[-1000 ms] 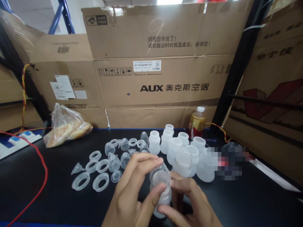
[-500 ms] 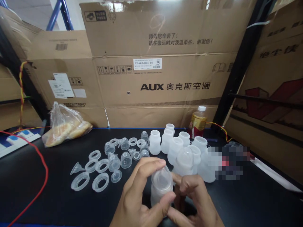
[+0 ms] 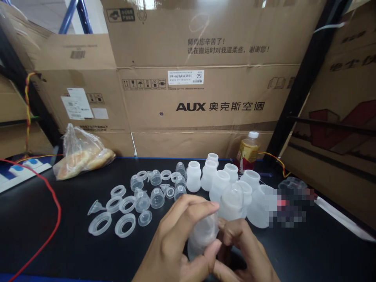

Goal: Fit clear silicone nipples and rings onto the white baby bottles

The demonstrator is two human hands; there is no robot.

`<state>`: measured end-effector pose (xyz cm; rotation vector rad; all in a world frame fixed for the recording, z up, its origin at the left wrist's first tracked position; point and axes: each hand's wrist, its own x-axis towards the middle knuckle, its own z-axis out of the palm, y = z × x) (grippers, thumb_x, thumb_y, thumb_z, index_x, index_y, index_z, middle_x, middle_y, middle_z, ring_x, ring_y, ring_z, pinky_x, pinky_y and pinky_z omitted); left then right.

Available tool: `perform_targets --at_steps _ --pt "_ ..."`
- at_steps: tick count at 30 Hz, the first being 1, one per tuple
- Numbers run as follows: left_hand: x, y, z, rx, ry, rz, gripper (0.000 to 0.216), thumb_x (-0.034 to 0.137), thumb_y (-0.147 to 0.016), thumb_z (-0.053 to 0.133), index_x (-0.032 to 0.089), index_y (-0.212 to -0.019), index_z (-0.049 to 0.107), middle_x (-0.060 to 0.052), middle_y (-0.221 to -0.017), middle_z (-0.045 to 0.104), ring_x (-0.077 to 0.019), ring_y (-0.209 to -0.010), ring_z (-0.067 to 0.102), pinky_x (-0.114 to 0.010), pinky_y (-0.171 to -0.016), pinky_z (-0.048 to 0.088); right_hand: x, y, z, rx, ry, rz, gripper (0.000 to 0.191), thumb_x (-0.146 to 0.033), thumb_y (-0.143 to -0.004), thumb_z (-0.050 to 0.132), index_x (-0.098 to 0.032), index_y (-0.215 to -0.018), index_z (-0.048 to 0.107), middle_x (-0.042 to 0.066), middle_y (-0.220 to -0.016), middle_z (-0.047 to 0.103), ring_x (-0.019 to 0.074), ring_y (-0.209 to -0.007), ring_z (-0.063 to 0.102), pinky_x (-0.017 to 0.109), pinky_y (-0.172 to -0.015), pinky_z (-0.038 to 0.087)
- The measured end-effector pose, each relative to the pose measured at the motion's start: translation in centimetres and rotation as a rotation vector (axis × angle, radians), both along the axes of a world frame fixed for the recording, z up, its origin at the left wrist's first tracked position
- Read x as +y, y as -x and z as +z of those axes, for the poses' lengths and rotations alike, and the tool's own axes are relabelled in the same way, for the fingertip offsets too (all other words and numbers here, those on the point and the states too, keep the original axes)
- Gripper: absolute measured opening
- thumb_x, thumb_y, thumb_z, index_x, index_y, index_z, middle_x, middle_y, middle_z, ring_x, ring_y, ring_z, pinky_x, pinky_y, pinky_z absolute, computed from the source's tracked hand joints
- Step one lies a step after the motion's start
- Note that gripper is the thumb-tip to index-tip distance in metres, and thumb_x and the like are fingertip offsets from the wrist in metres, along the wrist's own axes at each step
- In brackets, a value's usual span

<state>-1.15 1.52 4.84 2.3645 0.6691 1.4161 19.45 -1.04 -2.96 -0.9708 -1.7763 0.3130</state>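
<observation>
clasping a frosted bottle (image 3: 197,242), left hand (image 3: 174,239) and right hand (image 3: 245,244) clamped on it

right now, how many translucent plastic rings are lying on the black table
8 translucent round plastic rings: two nearest, two just behind them, one behind those, three at the back among clear plastic domes. Others may be hidden behind the domes or left hand.

The left hand (image 3: 179,239) has shifted rightward at bottom centre, and the bottle (image 3: 195,249) with its clear dome (image 3: 207,227) now leans toward the frame's right, its lower end hidden by the hand. A small clear ring (image 3: 170,192), previously covered by fingers, shows left of centre.
</observation>
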Motion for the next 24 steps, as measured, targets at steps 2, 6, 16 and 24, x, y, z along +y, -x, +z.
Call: perform_targets --at_steps 2,6,16,24 --pt "0.1 0.0 -0.3 -0.03 0.015 0.001 0.067 0.005 -0.094 0.078 0.035 -0.15 0.059 0.0 -0.137 0.074 -0.0176 -0.124 0.078 -0.023 -0.109 0.063 0.0 0.1 0.2 0.008 -0.004 0.001 0.026 -0.03 -0.107 0.069 -0.031 -0.106 0.043 -0.004 -0.085 0.07 0.0152 -0.061 0.066 0.023 -0.054 0.049" --pt "0.3 -0.1 -0.6 -0.102 -0.043 -0.003 0.064 0.005 -0.091 0.078 0.032 -0.147 0.061 -0.002 -0.133 0.076 -0.0193 -0.122 0.079 -0.025 -0.106 0.065 0.2 0.1 0.1 0.016 -0.021 0.039 0.029 -0.022 -0.103 0.066 -0.032 -0.105 0.039 -0.006 -0.087 0.07 0.0134 -0.058 0.058 0.024 -0.056 0.048" --pt "0.6 -0.6 -1.0 -0.08 -0.093 0.008 0.065 0.004 -0.088 0.071 0.032 -0.146 0.058 -0.005 -0.122 0.077 -0.0219 -0.108 0.08 -0.033 -0.095 0.066 0.6 0.1 -0.3 0.071 0.029 0.14 0.031 -0.015 -0.101 0.065 -0.034 -0.107 0.04 -0.009 -0.081 0.06 0.0141 -0.055 0.049 0.023 -0.051 0.042" --pt "0.7 -1.0 -1.3 -0.097 -0.117 0.035 0.066 0.004 -0.086 0.069 0.032 -0.145 0.057 -0.003 -0.118 0.077 -0.0224 -0.102 0.08 -0.039 -0.095 0.065 0.4 0.0 0.3 0.04 -0.002 0.112 0.03 -0.017 -0.101 0.065 -0.034 -0.108 0.041 -0.008 -0.086 0.067 0.0135 -0.055 0.051 0.022 -0.051 0.043"
